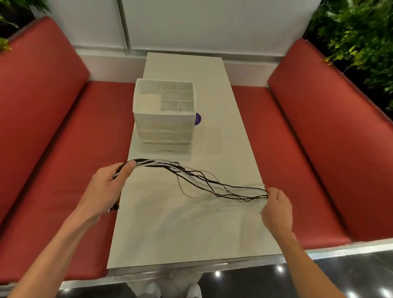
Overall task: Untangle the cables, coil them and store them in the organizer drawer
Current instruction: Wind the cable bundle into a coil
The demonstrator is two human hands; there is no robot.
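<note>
A bundle of black and white cables hangs stretched above the white table. My left hand grips one end of the bundle near the table's left edge, with cable ends sticking out below the palm. My right hand pinches the other end near the right edge. Between the hands the strands sag and spread apart, and one white loop droops lowest. A white organizer with stacked drawers stands farther back on the left side of the table. Its top tray is divided into several compartments and its drawers look closed.
Red cushioned benches flank the table on both sides. A purple round sticker lies just right of the organizer. A white wall closes the far end and green plants fill both upper corners. My shoes show below the near edge.
</note>
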